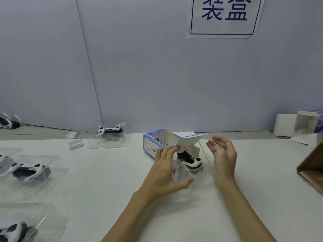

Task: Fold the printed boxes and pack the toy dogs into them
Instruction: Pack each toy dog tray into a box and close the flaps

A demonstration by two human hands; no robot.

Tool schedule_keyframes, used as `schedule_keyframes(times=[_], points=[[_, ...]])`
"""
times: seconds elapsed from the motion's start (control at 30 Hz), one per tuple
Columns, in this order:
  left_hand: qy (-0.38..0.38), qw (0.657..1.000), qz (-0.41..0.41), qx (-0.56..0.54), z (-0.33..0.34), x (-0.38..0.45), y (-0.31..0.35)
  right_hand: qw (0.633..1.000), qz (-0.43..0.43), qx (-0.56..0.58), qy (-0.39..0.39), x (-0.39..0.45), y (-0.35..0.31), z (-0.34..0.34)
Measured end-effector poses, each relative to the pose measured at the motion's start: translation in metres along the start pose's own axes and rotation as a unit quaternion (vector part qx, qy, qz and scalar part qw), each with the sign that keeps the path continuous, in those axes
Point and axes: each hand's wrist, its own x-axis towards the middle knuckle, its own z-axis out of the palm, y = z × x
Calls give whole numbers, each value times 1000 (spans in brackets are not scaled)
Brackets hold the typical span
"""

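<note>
1. Counter [174,215]: white; both forearms reach across it from the near edge.
2. Near left: toy dogs in clear trays, one at the corner [12,231], another further in [28,170]. Awaiting packing.
3. Left hand [166,172]: fingers spread, fingertips touching the white flap [188,142] of the box; thumb held out low towards the clear tray. Whether it pinches the flap or only props it, I cannot tell.
4. Right hand [223,158]: fingers loosely extended, holding nothing, just beside the flap's free edge.
5. Dog [190,158]: black and white, in its clear tray, centre of counter, partly inside the box mouth. Long axis runs from box towards the near right; the end showing points near right.
6. Box [157,142]: blue printed, lying on its side, open end facing the hands, flap raised.
7. Step judged: inserting the dog. Next move likely calls for pushing tray fully in along the box's length, then tucking the flap.
8. Far: another dog in tray [110,133] by the wall; white folded boxes [295,127] far right; brown carton [312,170] at right edge; paper sign [223,16] on wall.
</note>
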Motion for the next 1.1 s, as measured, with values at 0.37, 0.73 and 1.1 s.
schedule_keyframes(times=[0.37,0.73,1.1], points=[[80,992,-53,-80,-11,3,-3,968,125,-121,-182,-4,16,8],[135,984,-51,-105,-12,7,3,943,-2,-254,-214,-12,28,12],[287,914,-169,-232,-36,14,-2,937,-69,-203,-276,-31,23,18]])
